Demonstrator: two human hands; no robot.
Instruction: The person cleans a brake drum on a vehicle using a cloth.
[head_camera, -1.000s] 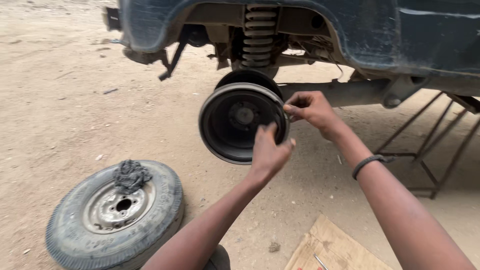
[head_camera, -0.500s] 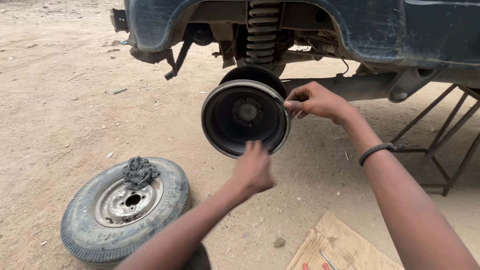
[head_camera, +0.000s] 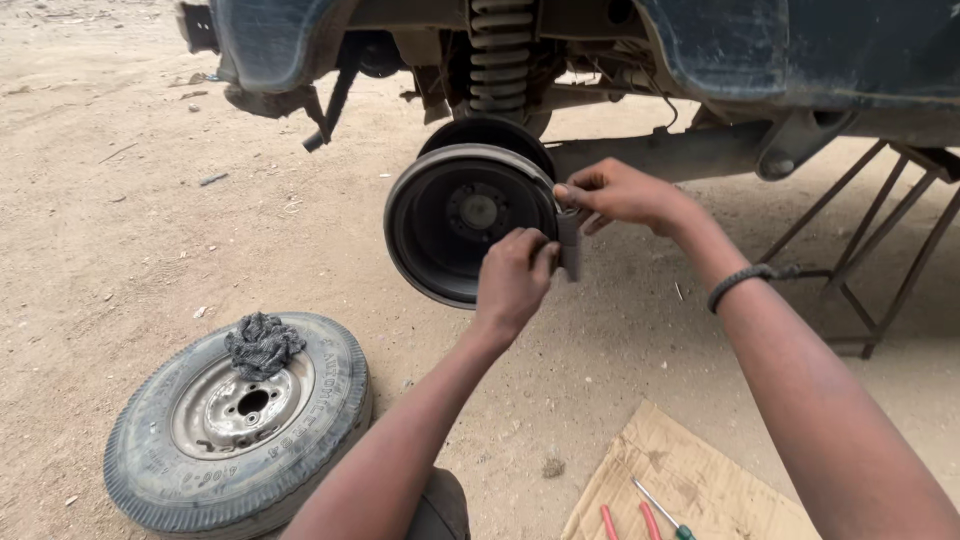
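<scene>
Your left hand (head_camera: 515, 280) is closed in front of the lower right rim of the round dark metal brake drum (head_camera: 462, 222), its fingertips pinching the lower end of a small grey strip (head_camera: 570, 245) that looks like sandpaper or cloth. Your right hand (head_camera: 622, 195), a dark braided band on its wrist, pinches the upper end of that strip against the drum's right edge, so both hands are clamped on the same piece, close together. The drum hangs under the raised dark blue vehicle body (head_camera: 800, 50), just below a coiled grey suspension spring (head_camera: 497, 55), and it faces you with its hub in the middle. A rusty metal stand (head_camera: 880, 270) props the vehicle at the right. On the sandy ground (head_camera: 120, 220) to the lower left lies a worn tyre on a grey steel rim (head_camera: 240, 425), with a crumpled dark rag (head_camera: 262, 343) on it. A flat piece of brown cardboard (head_camera: 690, 485) lies at the bottom right, carrying red-handled pliers (head_camera: 625, 522) and a green-handled screwdriver (head_camera: 665, 515).
</scene>
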